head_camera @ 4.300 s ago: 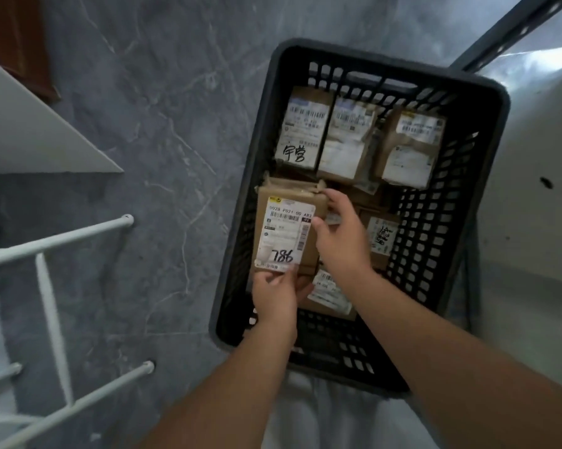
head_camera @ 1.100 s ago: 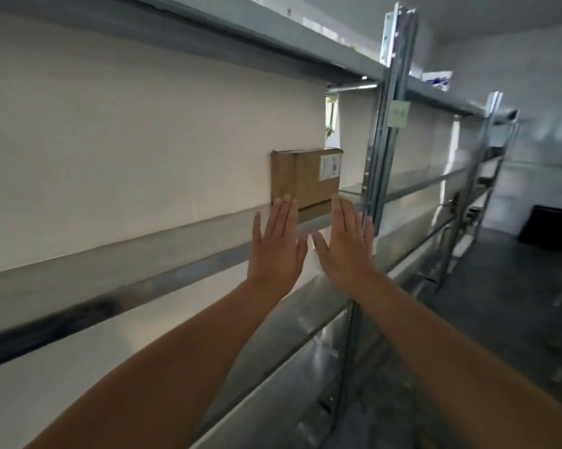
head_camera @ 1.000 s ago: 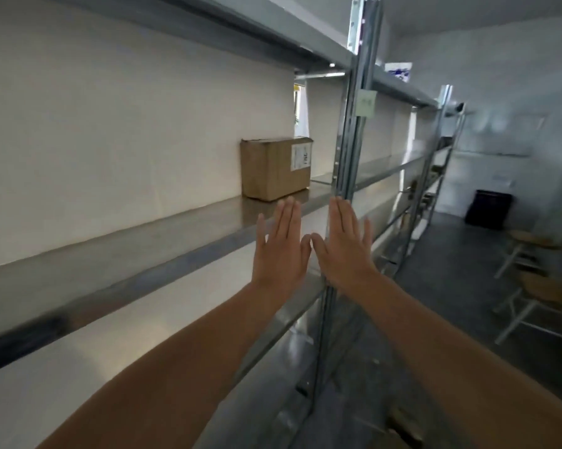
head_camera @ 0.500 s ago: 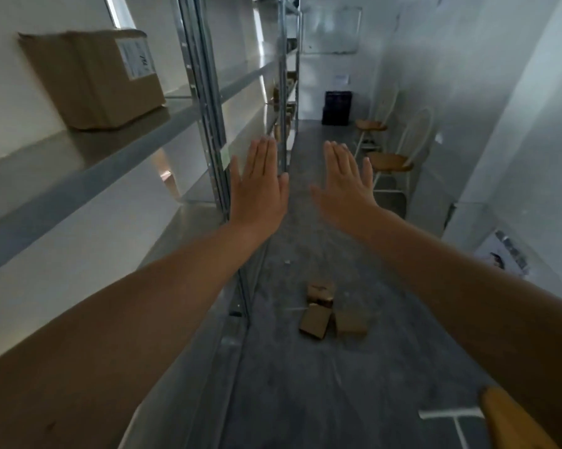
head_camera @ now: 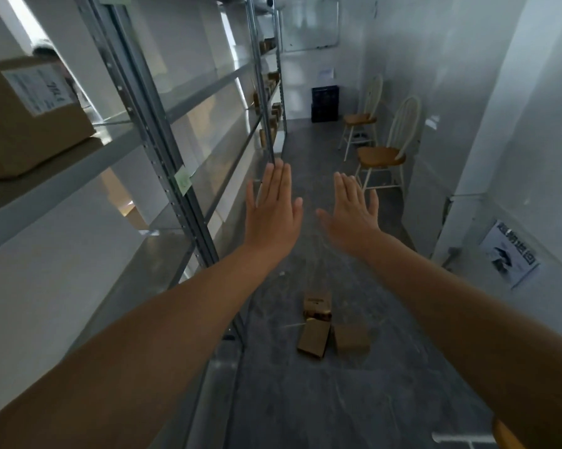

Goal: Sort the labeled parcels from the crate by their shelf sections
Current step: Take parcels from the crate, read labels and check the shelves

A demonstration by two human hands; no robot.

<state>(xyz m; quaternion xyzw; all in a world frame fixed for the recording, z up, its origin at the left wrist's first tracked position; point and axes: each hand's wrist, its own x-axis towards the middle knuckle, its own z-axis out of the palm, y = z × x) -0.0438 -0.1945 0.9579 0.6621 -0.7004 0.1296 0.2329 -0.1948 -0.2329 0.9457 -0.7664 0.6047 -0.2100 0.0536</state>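
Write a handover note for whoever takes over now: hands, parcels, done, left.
Left hand and right hand: both open, flat, empty, held out ahead.
Done: one labeled box sits on the shelf at left.
Three small parcels lie on the floor; a black crate stands at the far end.
Left: likely shelve the floor parcels; crate contents not visible.

A brown, white-labelled parcel [head_camera: 23, 118] sits on the shelf [head_camera: 78, 170], high left of the left grip [head_camera: 271, 215]. Three small parcels [head_camera: 313, 340] lie clustered on the floor [head_camera: 338, 400], low between it and the right grip [head_camera: 354, 218]. The black crate [head_camera: 325, 103] stands far beyond.
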